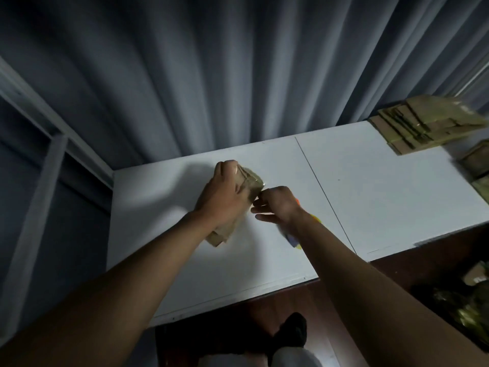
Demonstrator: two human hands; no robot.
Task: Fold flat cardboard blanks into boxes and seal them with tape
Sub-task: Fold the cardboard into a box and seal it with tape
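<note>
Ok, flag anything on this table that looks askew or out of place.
The cardboard stack at the table's far right corner is splayed, its layers slid unevenly and overhanging the edge. Otherwise nothing stands out; both hands work on the box.

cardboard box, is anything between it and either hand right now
Nothing visible. The left hand already grips the cardboard box from above, and the right hand works at its near-right edge, fingers pinched there. What they pinch is too blurred to tell. The white table around them is bare.
</note>
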